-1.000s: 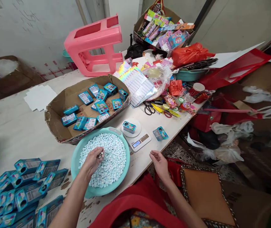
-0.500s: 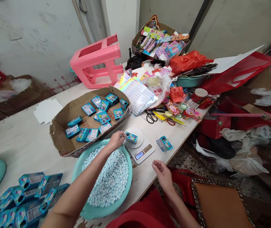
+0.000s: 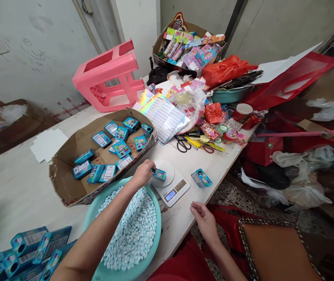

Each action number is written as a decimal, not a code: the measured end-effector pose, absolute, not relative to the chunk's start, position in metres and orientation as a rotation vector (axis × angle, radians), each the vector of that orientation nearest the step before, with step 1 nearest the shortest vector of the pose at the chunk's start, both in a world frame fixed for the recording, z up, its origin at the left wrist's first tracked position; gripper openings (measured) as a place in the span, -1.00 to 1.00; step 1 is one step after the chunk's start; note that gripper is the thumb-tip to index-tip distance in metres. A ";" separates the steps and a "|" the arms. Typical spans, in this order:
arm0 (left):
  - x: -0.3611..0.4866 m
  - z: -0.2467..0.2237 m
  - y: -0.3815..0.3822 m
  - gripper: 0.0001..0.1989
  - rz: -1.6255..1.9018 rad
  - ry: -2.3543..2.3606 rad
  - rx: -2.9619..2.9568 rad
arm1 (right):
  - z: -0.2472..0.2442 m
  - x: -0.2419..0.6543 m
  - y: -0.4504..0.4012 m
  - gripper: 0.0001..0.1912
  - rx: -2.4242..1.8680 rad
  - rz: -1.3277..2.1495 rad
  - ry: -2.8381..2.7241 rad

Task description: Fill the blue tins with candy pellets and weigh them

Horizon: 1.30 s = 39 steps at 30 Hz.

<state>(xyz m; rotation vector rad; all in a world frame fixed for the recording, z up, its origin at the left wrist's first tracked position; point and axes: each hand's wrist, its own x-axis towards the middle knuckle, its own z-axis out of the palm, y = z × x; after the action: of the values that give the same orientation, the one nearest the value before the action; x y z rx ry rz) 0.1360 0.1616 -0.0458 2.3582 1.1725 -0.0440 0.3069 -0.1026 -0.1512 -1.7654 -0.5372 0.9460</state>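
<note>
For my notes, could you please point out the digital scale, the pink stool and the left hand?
Digital scale (image 3: 173,187), head view: white casing beside the display.
Pink stool (image 3: 111,71), head view: band between its openings.
Left hand (image 3: 143,173), head view: its back.

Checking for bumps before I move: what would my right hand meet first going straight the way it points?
Your right hand would probably meet the near edge of the white scale first, though depth is unclear.

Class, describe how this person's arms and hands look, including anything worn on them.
The left hand and right hand are both ungloved, with five-fingered human shape. No watch or bracelet shows at either wrist. Both forearms are bare, with no sleeve in view. Red clothing shows between them.
</note>
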 end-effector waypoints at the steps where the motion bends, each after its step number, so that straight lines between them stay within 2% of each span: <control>1: 0.136 -0.045 0.162 -0.75 -0.036 1.162 2.363 | -0.151 0.306 -0.102 -0.57 -1.763 0.942 -0.546; 9: 0.136 -0.048 0.161 -0.74 0.009 1.129 2.351 | -0.156 0.301 -0.107 -0.60 -1.751 0.936 -0.571; 14: 0.133 -0.041 0.161 -0.81 0.150 1.143 2.250 | -0.156 0.298 -0.110 -0.61 -1.751 0.924 -0.569; 20: 0.080 -0.022 0.131 -0.88 0.242 1.229 2.036 | -0.151 0.295 -0.116 -0.60 -1.759 0.925 -0.557; 28: -0.013 -0.055 0.050 -0.91 0.147 1.454 1.745 | -0.148 0.290 -0.121 -0.59 -1.760 0.957 -0.572; 39: -0.013 -0.062 0.026 -0.82 0.284 1.506 1.537 | -0.144 0.282 -0.121 -0.60 -1.752 0.956 -0.620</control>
<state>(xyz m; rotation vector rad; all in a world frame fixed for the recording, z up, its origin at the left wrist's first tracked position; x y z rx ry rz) -0.0133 0.0257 -0.0621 1.5370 1.5056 0.2841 0.2818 -0.1211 -0.1436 -1.7519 -0.6203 0.9559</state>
